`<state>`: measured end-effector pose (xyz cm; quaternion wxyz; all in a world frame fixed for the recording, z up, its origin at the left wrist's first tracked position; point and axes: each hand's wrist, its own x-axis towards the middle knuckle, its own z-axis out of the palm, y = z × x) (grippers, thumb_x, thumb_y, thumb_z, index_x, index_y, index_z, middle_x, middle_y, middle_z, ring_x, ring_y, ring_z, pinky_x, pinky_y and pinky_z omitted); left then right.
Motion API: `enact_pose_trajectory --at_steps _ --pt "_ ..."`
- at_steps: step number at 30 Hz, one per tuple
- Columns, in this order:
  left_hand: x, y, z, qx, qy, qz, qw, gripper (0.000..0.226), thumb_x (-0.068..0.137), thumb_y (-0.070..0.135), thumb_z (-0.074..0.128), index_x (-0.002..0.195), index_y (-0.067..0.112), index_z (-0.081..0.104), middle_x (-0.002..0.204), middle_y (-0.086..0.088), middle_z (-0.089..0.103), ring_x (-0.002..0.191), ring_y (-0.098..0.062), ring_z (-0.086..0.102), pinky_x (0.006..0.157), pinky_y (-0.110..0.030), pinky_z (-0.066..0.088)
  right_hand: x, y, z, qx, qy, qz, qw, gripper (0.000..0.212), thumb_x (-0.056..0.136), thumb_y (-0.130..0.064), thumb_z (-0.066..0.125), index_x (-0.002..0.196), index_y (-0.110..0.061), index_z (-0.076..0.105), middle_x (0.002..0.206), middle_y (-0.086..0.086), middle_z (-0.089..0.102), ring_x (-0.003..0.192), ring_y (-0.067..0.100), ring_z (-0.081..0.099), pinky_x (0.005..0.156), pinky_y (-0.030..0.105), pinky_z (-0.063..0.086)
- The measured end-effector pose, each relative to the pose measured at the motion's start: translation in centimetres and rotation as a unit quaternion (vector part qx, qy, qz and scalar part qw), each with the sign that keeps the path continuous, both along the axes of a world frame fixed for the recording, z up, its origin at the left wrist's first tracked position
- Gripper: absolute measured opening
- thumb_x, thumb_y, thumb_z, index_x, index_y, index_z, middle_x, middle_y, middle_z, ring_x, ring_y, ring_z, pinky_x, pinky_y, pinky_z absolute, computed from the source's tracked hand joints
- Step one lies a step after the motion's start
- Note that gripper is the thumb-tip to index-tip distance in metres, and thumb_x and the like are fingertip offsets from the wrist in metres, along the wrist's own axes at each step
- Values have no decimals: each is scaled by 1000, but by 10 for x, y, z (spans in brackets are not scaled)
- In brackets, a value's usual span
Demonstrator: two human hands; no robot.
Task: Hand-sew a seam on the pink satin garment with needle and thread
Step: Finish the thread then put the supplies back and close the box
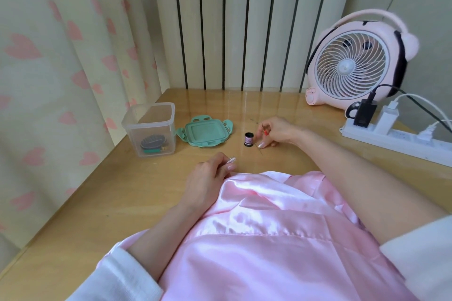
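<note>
From the head camera, the right hand pinches a thin needle between curled fingertips, with the thread spool just left of them. The left hand grips a small clear tube. The pink satin garment lies against that hand, on the person's side.

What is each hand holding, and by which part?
The left hand pinches a small clear plastic piece by its near end. The right hand pinches a thin dark strand, too fine to name, beside the small black-ended pink thread spool.
</note>
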<state>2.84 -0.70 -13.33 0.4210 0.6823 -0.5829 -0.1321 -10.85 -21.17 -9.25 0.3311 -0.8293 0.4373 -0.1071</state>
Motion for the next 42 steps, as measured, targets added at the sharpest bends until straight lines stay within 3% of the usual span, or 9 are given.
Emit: enact_pose_trajectory --at_steps 3,5,11,16,23,26,32,35,42 --pt "0 1 1 0 0 1 1000 22 95 22 55 75 28 49 72 0 67 77 -31 61 67 -42 48 1 -3 -9 -48 -34 -39 998 24 69 3 79 70 -15 64 60 -5 54 54 5 46 45 12 39" --pt "-1 1 1 0 2 -2 1000 22 95 21 55 75 27 49 74 -1 69 78 -31 61 68 -42 47 4 -4 -16 -86 -44 -51 994 19 69 0 79 70 -15 66 62 -7 57 62 8 50 59 18 40" --pt "-1 2 2 -2 1 -2 1000 19 95 19 54 77 24 51 77 -4 71 78 -30 61 66 -39 44 4 -1 -26 -184 36 -26 982 27 82 -6 66 65 -22 54 79 -4 60 81 17 53 68 26 37" --pt "-1 1 3 -6 4 -5 1000 18 95 17 54 78 22 53 78 -5 71 79 -32 61 67 -40 46 -15 0 -18 -73 -103 -73 989 35 89 5 55 63 -17 50 71 0 47 66 11 46 61 25 52" --pt "-3 1 5 -16 19 -22 999 16 95 16 56 78 16 55 70 1 64 73 -27 59 65 -33 42 -21 23 7 -56 -181 -46 981 33 90 6 53 66 -16 49 68 0 47 64 9 45 54 15 50" --pt "-4 1 6 -31 45 -37 998 11 94 13 56 83 14 56 73 1 65 71 -22 58 63 -25 39 -11 52 22 -10 -263 -12 965 30 91 7 50 69 -13 49 70 4 54 60 11 48 55 18 51" --pt "-4 2 6 -30 72 -50 996 11 94 13 55 84 14 52 68 6 61 61 -9 52 62 -26 38 7 95 34 171 -382 23 908 29 95 5 44 71 -10 47 80 13 65 58 12 53 56 25 51" --pt "-3 1 6 -28 69 -54 996 16 94 13 56 80 18 50 64 12 58 56 1 50 57 -16 35 11 104 33 223 -404 35 886 25 96 3 44 73 -9 48 81 16 66 55 12 55 54 25 53" --pt "-3 1 6 -42 62 -63 995 14 92 10 58 81 14 51 61 11 56 55 -3 46 55 -16 33 13 107 34 213 -406 25 888 23 95 4 45 75 -6 48 76 16 62 53 10 55 62 34 59"
